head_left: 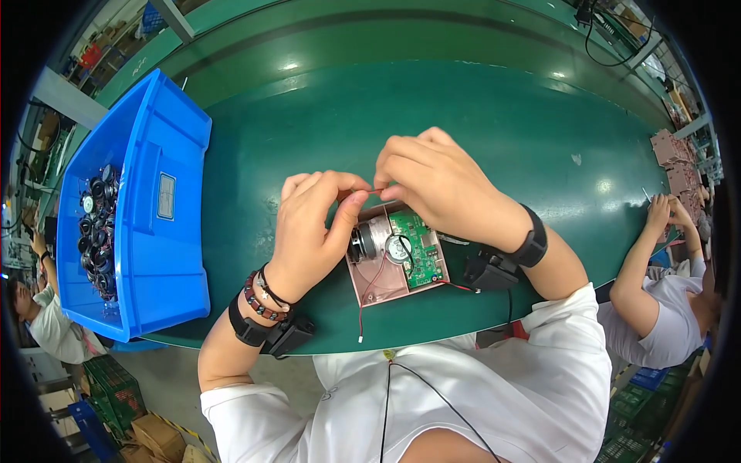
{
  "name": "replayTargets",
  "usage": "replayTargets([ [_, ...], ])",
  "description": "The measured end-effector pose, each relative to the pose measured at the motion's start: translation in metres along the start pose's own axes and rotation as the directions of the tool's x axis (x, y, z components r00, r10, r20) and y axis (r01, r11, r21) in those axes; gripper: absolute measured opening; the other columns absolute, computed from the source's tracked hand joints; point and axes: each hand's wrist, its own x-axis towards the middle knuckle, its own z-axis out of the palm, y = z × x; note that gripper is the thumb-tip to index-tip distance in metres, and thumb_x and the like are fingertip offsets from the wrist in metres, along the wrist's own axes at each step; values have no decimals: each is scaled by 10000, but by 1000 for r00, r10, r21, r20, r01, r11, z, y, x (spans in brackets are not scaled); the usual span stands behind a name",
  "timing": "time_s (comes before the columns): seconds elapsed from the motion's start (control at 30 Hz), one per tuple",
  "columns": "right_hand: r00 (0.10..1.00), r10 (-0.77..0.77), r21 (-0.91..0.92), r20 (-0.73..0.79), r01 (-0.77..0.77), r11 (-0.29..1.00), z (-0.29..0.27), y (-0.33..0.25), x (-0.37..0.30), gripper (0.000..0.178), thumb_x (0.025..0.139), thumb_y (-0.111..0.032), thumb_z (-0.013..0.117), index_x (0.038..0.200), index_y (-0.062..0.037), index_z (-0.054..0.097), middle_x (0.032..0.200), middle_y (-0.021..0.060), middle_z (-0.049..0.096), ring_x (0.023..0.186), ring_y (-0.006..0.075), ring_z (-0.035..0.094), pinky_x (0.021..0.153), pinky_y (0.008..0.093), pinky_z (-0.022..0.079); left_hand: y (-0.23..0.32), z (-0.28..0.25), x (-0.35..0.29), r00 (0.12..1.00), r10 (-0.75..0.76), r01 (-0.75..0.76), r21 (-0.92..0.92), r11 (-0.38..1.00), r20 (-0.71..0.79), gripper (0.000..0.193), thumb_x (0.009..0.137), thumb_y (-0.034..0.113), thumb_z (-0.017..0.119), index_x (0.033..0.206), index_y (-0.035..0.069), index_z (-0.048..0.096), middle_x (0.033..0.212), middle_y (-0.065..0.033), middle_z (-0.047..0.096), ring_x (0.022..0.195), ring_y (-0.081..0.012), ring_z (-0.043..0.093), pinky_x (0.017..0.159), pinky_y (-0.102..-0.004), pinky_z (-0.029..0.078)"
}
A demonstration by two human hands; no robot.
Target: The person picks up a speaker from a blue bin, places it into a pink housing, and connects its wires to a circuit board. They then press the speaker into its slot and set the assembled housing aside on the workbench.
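Observation:
My left hand point(312, 224) and my right hand point(448, 185) meet over the far edge of an open pink plastic housing point(386, 296). Between their fingertips a short length of thin red wire point(376, 190) is pinched. Inside the housing sit a green circuit board point(426, 258), a small round speaker point(398, 248) and a black cylindrical part point(361, 243) at the left. One red lead ends in a white plug point(360, 339) on the table in front. Another lead with a small plug point(477, 291) reaches out to the right.
A tall blue bin point(174, 255) at the left holds several small black round speakers point(96, 239). At the far right, a co-worker's hands point(668, 212) are beside stacked pink housings point(679, 166). Another person point(54, 316) is at the far left. Black devices are strapped to both my wrists.

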Motion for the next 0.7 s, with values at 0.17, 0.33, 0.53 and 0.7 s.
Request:
replayTargets([
  [0.17, 878, 195, 561, 438, -437, 703, -11, 7, 2, 88, 905, -132, 577, 880, -48, 587, 845, 36, 577, 727, 157, 558, 662, 291, 450, 1, -6, 3, 980, 197, -196, 189, 962, 14, 20, 819, 99, 656, 838, 105, 653, 686, 8, 592, 686, -174, 570, 756, -335, 373],
  [0.33, 704, 180, 642, 687, -704, 303, -15, 10, 4, 200, 986, -182, 486, 927, -20, 586, 855, 20, 588, 695, 100, 536, 617, 253, 464, 3, -5, 2, 947, 322, -307, 292, 906, -4, 47, 775, 90, 691, 801, 122, 670, 675, 21, 600, 680, -155, 576, 749, -343, 369],
  [0.53, 736, 295, 620, 609, -674, 401, -17, 7, 6, 177, 970, -174, 514, 936, -18, 590, 876, 25, 596, 727, 90, 533, 619, 261, 460, 0, -5, 1, 967, 252, -239, 261, 935, -18, 52, 763, 90, 700, 786, 126, 672, 675, 32, 623, 650, -147, 583, 751, -342, 369],
  [0.7, 923, 294, 486, 249, -382, 786, -14, 1, 4, 109, 859, -106, 625, 933, -30, 597, 862, 45, 586, 761, 144, 549, 667, 281, 453, 1, -5, 1, 975, 220, -209, 246, 946, -20, 49, 767, 92, 697, 763, 128, 665, 670, 42, 630, 618, -136, 581, 756, -343, 370],
])
